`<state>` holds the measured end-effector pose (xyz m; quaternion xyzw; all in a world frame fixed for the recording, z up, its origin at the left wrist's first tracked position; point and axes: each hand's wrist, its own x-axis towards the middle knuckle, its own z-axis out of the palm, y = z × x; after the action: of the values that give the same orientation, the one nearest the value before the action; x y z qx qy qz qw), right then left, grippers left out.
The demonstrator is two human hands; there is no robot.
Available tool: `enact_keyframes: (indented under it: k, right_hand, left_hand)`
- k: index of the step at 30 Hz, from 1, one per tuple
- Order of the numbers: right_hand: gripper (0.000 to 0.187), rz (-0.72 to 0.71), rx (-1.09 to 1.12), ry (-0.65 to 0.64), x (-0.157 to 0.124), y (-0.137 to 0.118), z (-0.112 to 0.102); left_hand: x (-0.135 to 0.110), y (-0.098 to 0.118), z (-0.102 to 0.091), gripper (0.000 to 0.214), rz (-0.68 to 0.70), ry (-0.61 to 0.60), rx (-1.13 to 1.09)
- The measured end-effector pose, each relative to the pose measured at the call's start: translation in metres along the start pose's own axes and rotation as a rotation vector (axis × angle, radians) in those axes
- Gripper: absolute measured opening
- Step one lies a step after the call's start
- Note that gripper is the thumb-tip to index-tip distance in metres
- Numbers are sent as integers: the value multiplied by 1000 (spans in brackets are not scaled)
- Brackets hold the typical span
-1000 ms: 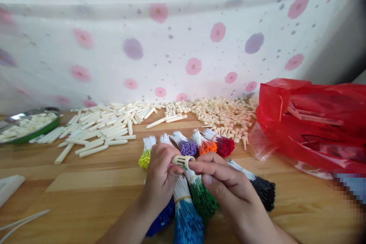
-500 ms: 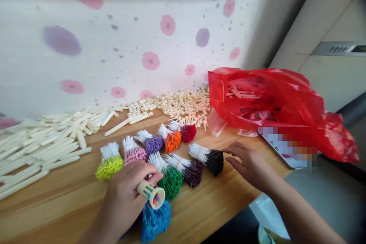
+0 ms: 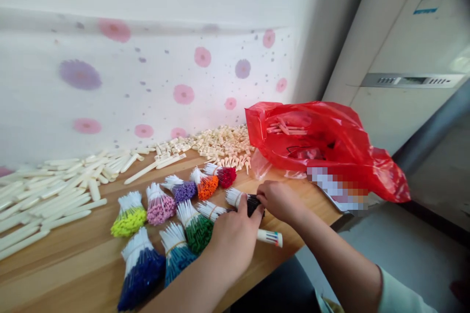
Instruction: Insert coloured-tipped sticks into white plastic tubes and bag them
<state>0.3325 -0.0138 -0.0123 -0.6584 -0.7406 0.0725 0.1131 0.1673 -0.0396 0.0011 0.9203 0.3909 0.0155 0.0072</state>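
Note:
My left hand (image 3: 235, 232) is wrapped round a cream multicolour pen barrel (image 3: 270, 237), whose slotted end with coloured strips sticks out to the right. Its thumb and forefinger also reach onto the bundle of black pen refills (image 3: 234, 196). From the far side, the fingers of my right hand (image 3: 279, 200) are pinched at the black ends of that bundle. Just left, partly behind my left hand, lie a white-ended bundle (image 3: 212, 210) and the green refill bundle (image 3: 200, 232). Teal refills (image 3: 178, 259) are partly covered by my left forearm.
More bundles stand on the wooden table: navy (image 3: 141, 274), lime (image 3: 128, 220), pink (image 3: 161, 208), purple (image 3: 183, 190), orange (image 3: 206, 186) and red (image 3: 226, 176). Cream barrels (image 3: 55, 190) pile up left, small cream parts (image 3: 223, 144) behind. A red plastic bag (image 3: 341, 132) sits right.
My left hand has moved right with the pen barrel to the black refills. My right hand has closed its fingers at that bundle. The view has shifted, showing the navy bundle.

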Motion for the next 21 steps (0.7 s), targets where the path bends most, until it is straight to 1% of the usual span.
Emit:
enact_keyframes:
  k: [3, 6, 11, 13, 15, 17, 18, 19, 21]
  right_hand:
    - [13, -22, -14, -4, 0, 1, -1]
    - [13, -30, -8, 12, 1, 2, 2]
    - [16, -18, -4, 59, 5, -5, 12]
    - [15, -8, -6, 82, 2, -5, 11]
    - [15, 22, -17, 115, -6, 0, 2]
    - [15, 69, -33, 152, -20, 9, -14]
    - [15, 92, -40, 170, -27, 13, -24]
    - [15, 106, -39, 183, -35, 16, -35]
    - [15, 95, 9, 188, -46, 15, -54]
  left_hand:
    - [8, 3, 9, 61, -21, -23, 36]
    - [10, 2, 15, 59, -39, -21, 52]
    - [9, 3, 20, 55, -41, 24, 42]
    - [10, 3, 21, 53, -37, 18, 59]
    - [10, 3, 18, 52, -39, -24, 60]
    - [7, 0, 12, 51, -35, -62, 39]
    - [4, -3, 7, 51, -17, -61, 17]
    - [0, -7, 2, 52, 10, -41, -14]
    - [-11, -19, -11, 51, 86, 59, -115]
